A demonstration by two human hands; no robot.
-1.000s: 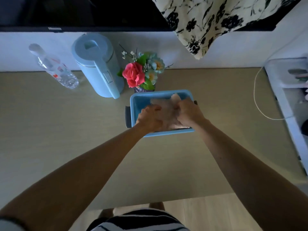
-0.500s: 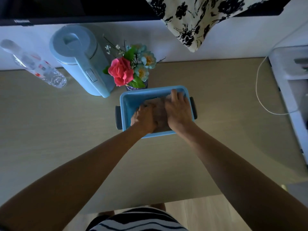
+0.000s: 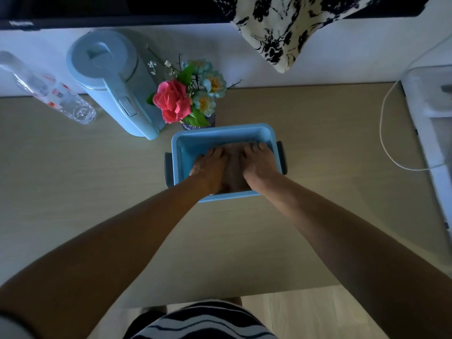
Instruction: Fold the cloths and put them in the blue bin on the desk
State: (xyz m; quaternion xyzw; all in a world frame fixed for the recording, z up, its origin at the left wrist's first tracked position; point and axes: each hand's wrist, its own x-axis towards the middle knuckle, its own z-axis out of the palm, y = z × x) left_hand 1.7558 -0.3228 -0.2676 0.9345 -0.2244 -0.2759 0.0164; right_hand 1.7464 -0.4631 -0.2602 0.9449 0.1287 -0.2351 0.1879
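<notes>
A blue bin [image 3: 221, 128] with dark side handles stands on the desk just in front of me. A folded brownish cloth [image 3: 233, 168] lies inside it, mostly covered by my hands. My left hand [image 3: 209, 168] rests palm down on the cloth's left half, fingers stretched forward. My right hand [image 3: 259, 162] lies flat on the right half, its fingertips near the bin's far wall. Neither hand grips the cloth; both press on top of it.
Behind the bin are a vase of flowers [image 3: 186, 100], a light blue kettle [image 3: 112, 81] and a lying plastic bottle [image 3: 55, 92]. A floral fabric [image 3: 281, 28] hangs at the back. A white cable [image 3: 387, 135] runs to a white appliance [image 3: 433, 113] at right.
Both hands have lowered the cloth into the bin and flattened out on top of it. My head has shifted, so the bin sits slightly lower in view.
</notes>
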